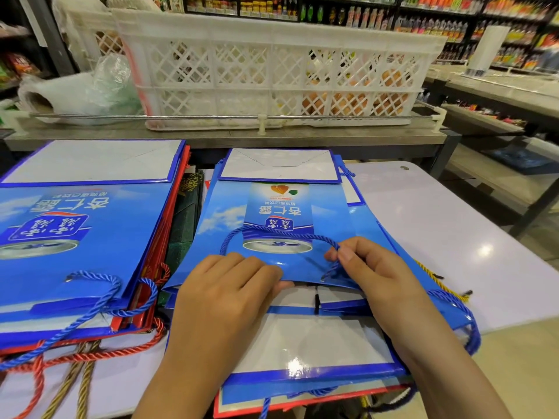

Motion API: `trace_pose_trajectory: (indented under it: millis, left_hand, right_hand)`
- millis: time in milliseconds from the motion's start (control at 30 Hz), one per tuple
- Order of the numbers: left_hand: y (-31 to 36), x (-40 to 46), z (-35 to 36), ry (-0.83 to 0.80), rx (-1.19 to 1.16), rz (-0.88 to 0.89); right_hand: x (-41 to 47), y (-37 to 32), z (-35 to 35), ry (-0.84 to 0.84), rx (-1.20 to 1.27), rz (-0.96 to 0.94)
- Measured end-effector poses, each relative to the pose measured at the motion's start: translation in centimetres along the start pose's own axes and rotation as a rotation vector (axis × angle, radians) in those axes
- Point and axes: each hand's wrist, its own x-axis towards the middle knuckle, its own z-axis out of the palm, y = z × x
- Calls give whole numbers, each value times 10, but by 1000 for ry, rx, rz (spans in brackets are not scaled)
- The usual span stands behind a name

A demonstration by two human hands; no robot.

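The fingers (254,267) of the left hand (230,285) are curled close together over the near edge of the blue paper bag (272,213). The thumb lies under this edge, so the hand pinches the mouth of the bag. The fingers of the right hand (372,273) are bent and pinch the blue cord handle (272,234) of the same bag, near its right end.

We see a white table (453,237) that carries everything in front of us. Behind it there is a grey shelf (211,134) with a big white lattice crate (272,71), and crumpled plastic bags (99,83) lie just beside the crate on the left.

On the left part of the table lies a thick pile of flat bags (75,237), blue on top and red below, with its cords hanging toward us. Beside it, in the middle, lies a second pile (317,343) with a white bag face showing. The blue paper bag lies flat on top of this second pile, with its folded bottom away from us and its mouth toward our hands. Its cord handle rests as a loop on the printed face.
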Motion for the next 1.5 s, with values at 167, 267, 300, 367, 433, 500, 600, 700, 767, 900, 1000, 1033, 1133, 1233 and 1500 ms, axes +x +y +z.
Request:
trace_pose_trajectory:
  millis: [167, 267, 300, 367, 433, 500, 600, 700, 767, 900, 1000, 1033, 1133, 1233, 1500]
  left_hand:
    - [1, 0, -1, 5, 15, -5]
    - [1, 0, -1, 7, 2, -13]
    - [1, 0, -2, 6, -7, -16]
    - [1, -1, -2, 3, -17, -21]
    - [1, -1, -3, 3, -12, -31]
    - [2, 1, -3, 17, -11, -46]
    - [3, 4, -6, 72, -46, -107]
    - [4, 8, -10, 128, -125, -172]
    - [5, 10, -14, 130, -144, -173]
    - [12, 17, -20, 55, -168, -164]
    - [15, 25, -34, -96, -277, -254]
    - [17, 31, -40, -153, -335, -329]
    - [20, 63, -51, -342, -490, -610]
    - [20, 111, -33, -543, -379, -689]
    - [45, 191, 11, -777, 77, -559]
  right_hand:
    - [-3, -2, 0, 13, -4, 7]
    - [-3, -3, 0, 22, 27, -3]
    - [-4, -3, 0, 33, 60, -6]
    - [-5, -3, -1, 79, 160, 3]
    - [-7, -2, -3, 147, 279, 5]
    - [-8, -2, -5, 224, 373, -1]
    - [-7, -5, -11, 349, 496, 44]
    - [-4, -11, -15, 329, 512, 148]
    - [-3, -15, -16, 224, 453, 215]
    - [-1, -28, -22, 239, 284, 242]
    - [1, -34, -25, 249, 358, 184]
    - [0, -35, -26, 255, 389, 165]
    - [-4, -39, -25, 237, 477, 120]
    - [-7, -43, -21, 191, 628, 90]
    - [-9, -38, -9, 82, 848, 84]
